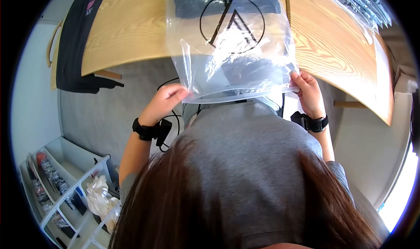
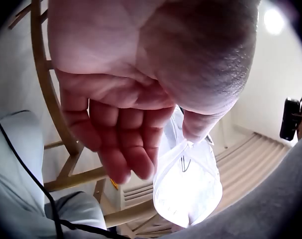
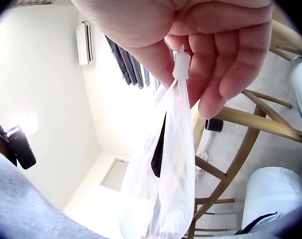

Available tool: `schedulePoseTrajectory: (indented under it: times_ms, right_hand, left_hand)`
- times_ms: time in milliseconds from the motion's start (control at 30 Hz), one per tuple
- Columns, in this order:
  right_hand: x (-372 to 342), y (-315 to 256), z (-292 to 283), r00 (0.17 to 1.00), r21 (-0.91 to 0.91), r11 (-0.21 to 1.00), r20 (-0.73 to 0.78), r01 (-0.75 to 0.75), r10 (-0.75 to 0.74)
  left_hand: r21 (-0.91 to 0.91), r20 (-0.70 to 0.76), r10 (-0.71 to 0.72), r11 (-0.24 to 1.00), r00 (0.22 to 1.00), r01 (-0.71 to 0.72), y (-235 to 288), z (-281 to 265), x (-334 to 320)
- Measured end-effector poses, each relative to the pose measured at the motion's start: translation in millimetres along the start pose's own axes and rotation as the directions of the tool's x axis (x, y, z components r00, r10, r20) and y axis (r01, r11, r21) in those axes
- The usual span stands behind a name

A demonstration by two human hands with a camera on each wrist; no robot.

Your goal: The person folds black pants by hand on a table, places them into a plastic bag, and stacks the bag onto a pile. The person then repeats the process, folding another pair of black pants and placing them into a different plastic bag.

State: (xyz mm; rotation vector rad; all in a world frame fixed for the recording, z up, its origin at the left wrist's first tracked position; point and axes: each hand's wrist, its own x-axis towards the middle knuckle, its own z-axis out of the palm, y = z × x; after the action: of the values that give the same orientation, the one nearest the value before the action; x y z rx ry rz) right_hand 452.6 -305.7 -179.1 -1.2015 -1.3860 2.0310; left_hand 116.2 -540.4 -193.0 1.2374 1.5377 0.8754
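Observation:
A clear zip bag (image 1: 236, 74) with a black circular logo hangs over the near edge of the table, its mouth toward the person's body. Inside its far part lies a dark grey-blue folded cloth item (image 1: 227, 6). My left hand (image 1: 169, 100) pinches the left corner of the mouth between thumb and index finger; the other fingers bend loosely in the left wrist view. At the right corner, my right hand (image 1: 309, 92) pinches the edge by the white zip slider (image 3: 181, 65). In the right wrist view the two sides of the bag (image 3: 163, 189) stand apart below the slider.
A dark garment (image 1: 81, 38) drapes over the table's left end. Several packed plastic bags (image 1: 356, 6) lie at the back right of the wooden table (image 1: 127, 30). A divided white bin (image 1: 74, 161) stands low on the left. Black cables (image 1: 177, 122) hang near the left wrist.

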Motion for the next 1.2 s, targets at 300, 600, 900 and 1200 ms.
schedulePoseTrajectory:
  times_ms: [300, 600, 900, 1200]
  right_hand:
    - [-4, 4, -1, 0.993, 0.012, 0.997, -0.09, 0.073, -0.072]
    - [-11, -17, -9, 0.971, 0.16, 0.978, 0.178, 0.131, -0.159]
    - [-3, -11, -15, 0.924, 0.359, 0.913, 0.246, 0.193, -0.292]
    - [16, -24, -32, 0.887, -0.203, 0.895, -0.164, 0.398, -0.432]
  left_hand:
    - [-0.09, -0.021, -0.179, 0.98, 0.984, 0.177, 10, 10, -19]
    - [0.603, -0.444, 0.442, 0.791, 0.78, -0.105, 15, -27, 3]
    - [0.907, -0.011, 0.68, 0.315, 0.733, -0.279, 56, -60, 99]
    - [0.273, -0.197, 0.496, 0.856, 0.846, -0.438, 69, -69, 109]
